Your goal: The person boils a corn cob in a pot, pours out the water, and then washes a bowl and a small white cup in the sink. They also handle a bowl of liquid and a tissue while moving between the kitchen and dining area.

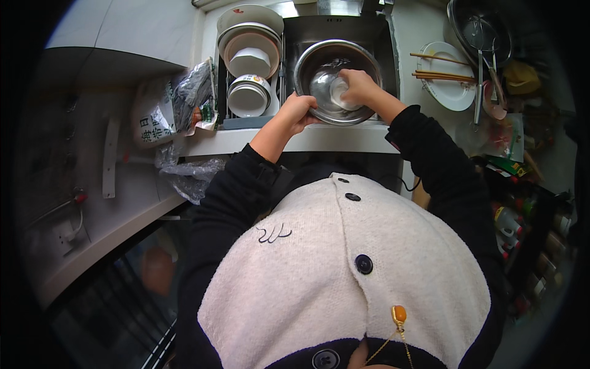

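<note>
Over the steel sink point(304, 30) a round stainless steel basin point(318, 76) is tilted a little, its inside facing up. My left hand point(297, 112) grips the basin's near left rim, thumb on top and fingers below. Inside the basin my right hand point(358, 86) holds a whitish, soft-looking thing point(338, 90), perhaps a cloth or sponge, against the inner wall. Part of it is hidden by my fingers. Bright reflections lie on the metal.
Left of the sink, a rack point(249, 122) holds stacked bowls point(248, 100) and dishes. On the right counter are an oval plate point(446, 94), wooden chopsticks point(440, 75), a ladle point(494, 108) and a dark pan point(503, 39). Plastic packaging point(191, 99) stands at left.
</note>
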Available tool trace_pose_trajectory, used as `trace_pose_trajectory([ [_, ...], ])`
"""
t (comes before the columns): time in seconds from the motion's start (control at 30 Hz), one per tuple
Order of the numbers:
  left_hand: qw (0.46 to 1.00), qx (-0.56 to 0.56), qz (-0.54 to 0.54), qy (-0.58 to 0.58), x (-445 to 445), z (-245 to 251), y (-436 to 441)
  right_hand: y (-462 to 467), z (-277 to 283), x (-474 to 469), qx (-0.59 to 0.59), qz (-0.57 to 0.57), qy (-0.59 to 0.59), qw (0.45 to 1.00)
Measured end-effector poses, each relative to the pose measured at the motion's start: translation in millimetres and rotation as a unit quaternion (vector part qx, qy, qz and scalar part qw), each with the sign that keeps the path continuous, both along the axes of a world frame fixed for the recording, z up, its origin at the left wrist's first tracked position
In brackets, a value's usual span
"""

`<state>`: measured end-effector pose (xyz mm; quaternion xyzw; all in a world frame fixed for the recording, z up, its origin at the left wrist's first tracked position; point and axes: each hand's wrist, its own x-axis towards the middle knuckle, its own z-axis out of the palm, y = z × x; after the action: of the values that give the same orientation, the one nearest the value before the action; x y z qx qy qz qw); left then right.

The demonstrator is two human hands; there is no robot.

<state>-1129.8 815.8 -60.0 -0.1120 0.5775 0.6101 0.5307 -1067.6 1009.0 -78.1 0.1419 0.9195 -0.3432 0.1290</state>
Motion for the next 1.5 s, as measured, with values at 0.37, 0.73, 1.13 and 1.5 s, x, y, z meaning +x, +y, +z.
trace_pose_trajectory([
  [0.37,1.0,0.017,-0.015,-0.014,-31,-30,11,15,-15,-26,-0.012,-0.013,-0.041,0.999],
  [0.73,1.0,-0.008,-0.017,0.001,-51,-51,29,19,-48,-37,-0.096,-0.172,-0.06,0.978],
  [1.13,0.999,0.007,-0.036,-0.036,-66,-66,45,43,-50,-38,-0.527,-0.16,-0.122,0.826],
  [1.5,0.998,-0.011,-0.051,-0.023,-76,-60,40,28,-51,-51,-0.35,-0.071,-0.062,0.932],
])
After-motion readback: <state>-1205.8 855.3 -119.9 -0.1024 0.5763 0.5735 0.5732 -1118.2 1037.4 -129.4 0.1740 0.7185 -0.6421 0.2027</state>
